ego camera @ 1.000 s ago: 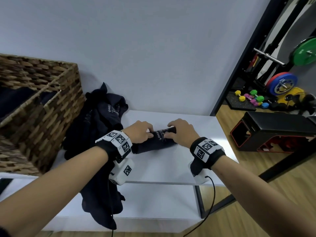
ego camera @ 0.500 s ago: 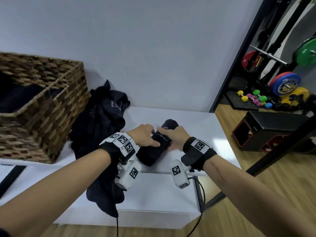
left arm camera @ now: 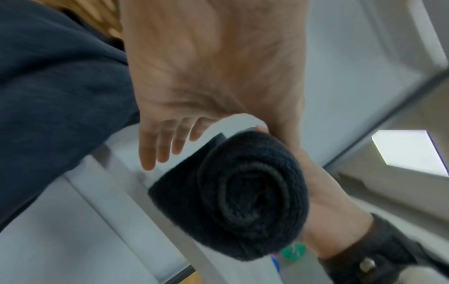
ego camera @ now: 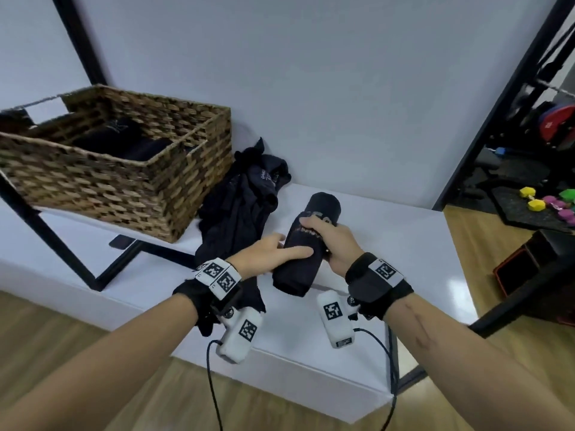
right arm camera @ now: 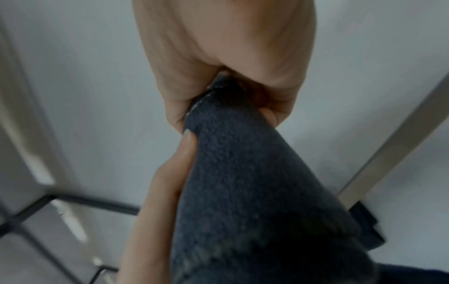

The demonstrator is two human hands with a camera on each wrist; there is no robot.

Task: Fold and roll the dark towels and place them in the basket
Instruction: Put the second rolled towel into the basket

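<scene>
- The right hand (ego camera: 334, 244) has its fingers wrapped tight around the middle of the rolled towel (ego camera: 306, 244). It holds the roll up in the air above the front part of the white table (ego camera: 404, 259).
- The left hand (ego camera: 270, 253) has flat, straight fingers. They press on the left side of the roll and do not curl around it.
- The roll is dark and tilted, with its near end low and its far end high. From the left wrist view you can see the swirl of cloth at the near end of the roll (left arm camera: 243, 194).
- Just to the left of the hands is a messy pile of dark towels (ego camera: 245, 213). It lies on the table and some of it hangs over the front edge.
- Farther back on the left is a brown woven basket (ego camera: 124, 188) on a white shelf (ego camera: 77, 225). Its right corner is near the pile.
- Inside the basket lie dark rolled towels (ego camera: 124, 141).
- Far off on the right, on the floor, are bright little dumbbells (ego camera: 547, 203).
</scene>
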